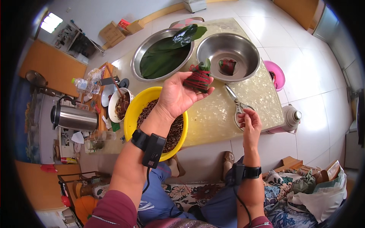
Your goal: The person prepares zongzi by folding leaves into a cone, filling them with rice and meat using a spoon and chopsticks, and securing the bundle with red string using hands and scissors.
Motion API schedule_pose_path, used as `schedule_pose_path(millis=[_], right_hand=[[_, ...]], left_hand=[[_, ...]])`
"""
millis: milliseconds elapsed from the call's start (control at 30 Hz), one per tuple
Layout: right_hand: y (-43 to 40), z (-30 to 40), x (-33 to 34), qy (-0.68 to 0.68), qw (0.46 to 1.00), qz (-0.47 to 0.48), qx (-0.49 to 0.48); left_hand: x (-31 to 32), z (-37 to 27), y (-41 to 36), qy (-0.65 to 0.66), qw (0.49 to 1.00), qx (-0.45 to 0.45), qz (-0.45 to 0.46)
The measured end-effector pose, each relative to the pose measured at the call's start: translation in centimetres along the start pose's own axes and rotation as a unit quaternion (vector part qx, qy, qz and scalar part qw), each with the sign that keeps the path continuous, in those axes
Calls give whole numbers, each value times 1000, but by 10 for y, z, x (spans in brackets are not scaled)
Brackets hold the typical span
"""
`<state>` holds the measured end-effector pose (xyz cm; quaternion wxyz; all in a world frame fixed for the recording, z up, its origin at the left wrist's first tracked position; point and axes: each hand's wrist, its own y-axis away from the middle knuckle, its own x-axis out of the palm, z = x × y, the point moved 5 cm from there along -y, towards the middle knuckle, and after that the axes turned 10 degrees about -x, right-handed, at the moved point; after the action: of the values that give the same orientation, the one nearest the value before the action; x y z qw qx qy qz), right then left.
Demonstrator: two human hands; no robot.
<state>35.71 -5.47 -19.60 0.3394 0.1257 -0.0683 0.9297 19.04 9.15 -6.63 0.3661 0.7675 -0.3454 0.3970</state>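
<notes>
My left hand (178, 92) grips a leaf-wrapped zongzi (198, 78) bound with many turns of red string, held above the table between the basins. Fingers and thumb lie around its sides, and green leaf ends stick up on top. A pair of scissors (235, 101) lies on the table, blades pointing away from me. Over its handles is my right hand (251, 122) with fingers curled; whether it touches or holds them cannot be made out. In the right steel basin (245, 45) rests another red-tied zongzi (227, 66).
The left steel basin (135, 61) holds long green leaves (159, 59). Dark grain fills a yellow basin (184, 125) before me; beside it stands a white bowl (112, 107) of meat. A steel jug (77, 117) is at left. A thermos flask (291, 116) and pink basin (278, 71) stand beyond the table's right edge.
</notes>
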Motion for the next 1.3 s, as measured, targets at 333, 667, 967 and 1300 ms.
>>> schedule_pose_path(millis=[333, 667, 967, 1300], right_hand=[[-2, 7, -21, -11, 999, -28, 11], [9, 26, 20, -257, 959, 112, 48], [3, 29, 21, -251, 965, 77, 18], [6, 29, 25, -207, 970, 129, -15]], left_hand=[[11, 17, -25, -365, 901, 211, -105], [29, 89, -10, -801, 471, 365, 68], [-17, 73, -3, -529, 826, 93, -175], [-10, 87, -9, -478, 860, 76, -161]])
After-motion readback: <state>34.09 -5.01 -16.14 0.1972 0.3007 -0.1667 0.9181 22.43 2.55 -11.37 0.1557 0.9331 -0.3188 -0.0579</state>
